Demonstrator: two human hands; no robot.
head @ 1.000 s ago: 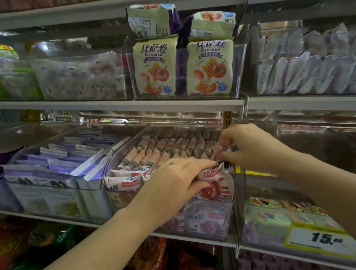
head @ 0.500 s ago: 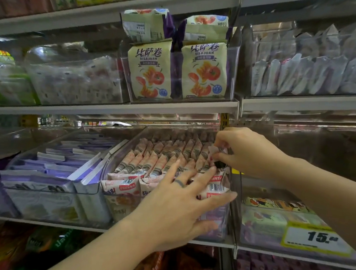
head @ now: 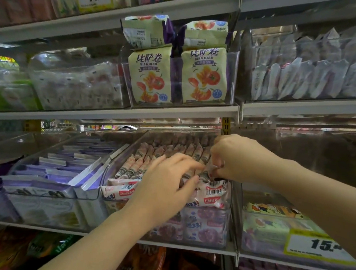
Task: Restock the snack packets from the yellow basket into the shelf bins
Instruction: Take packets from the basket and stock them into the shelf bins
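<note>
A clear shelf bin (head: 230, 203) on the middle shelf holds several pink and white snack packets (head: 136, 165) standing in rows. My left hand (head: 164, 189) lies over the front packets with its fingers stretched out, pressing on them. My right hand (head: 235, 158) is at the bin's right side, its fingertips pinching the top of one pink packet (head: 211, 168). More packets (head: 213, 193) lie flat at the front with barcodes up. The yellow basket is out of view.
A bin of purple packets (head: 51, 167) stands to the left. Bisajuan bags (head: 150, 75) fill the bin above. A bin with a yellow 15 price tag (head: 321, 244) is at the right. Shelf edges (head: 110, 114) run close above the hands.
My left hand has moved up and further into the bin, from its front wall onto the packets. My right hand has shifted slightly and still pinches a packet.
</note>
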